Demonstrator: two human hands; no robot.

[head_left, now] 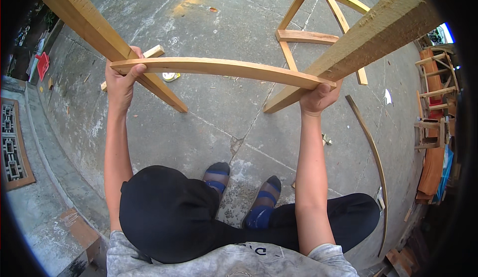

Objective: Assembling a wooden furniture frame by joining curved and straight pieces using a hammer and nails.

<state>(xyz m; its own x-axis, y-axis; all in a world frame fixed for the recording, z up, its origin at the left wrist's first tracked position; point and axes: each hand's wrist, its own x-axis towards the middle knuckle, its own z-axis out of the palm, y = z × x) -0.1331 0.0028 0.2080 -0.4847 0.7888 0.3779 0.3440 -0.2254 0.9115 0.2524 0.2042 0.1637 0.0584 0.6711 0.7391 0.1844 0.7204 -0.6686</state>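
A flat wooden slat spans crosswise in front of me between two wooden posts. Its left end lies against the left post, where my left hand is closed with the thumb on the slat's face. At the other end my right hand wraps the slat's tip against the thicker, rough-sawn right post, thumb on top. Both posts slant inward, and their near ends reach down toward the concrete. Some fingers of each hand are hidden behind the wood.
Beyond the right post lies a wooden frame. A tape measure and a wood block rest behind the slat. A long thin strip runs along my right; stacked wooden furniture stands farther over. A red dustpan is at left.
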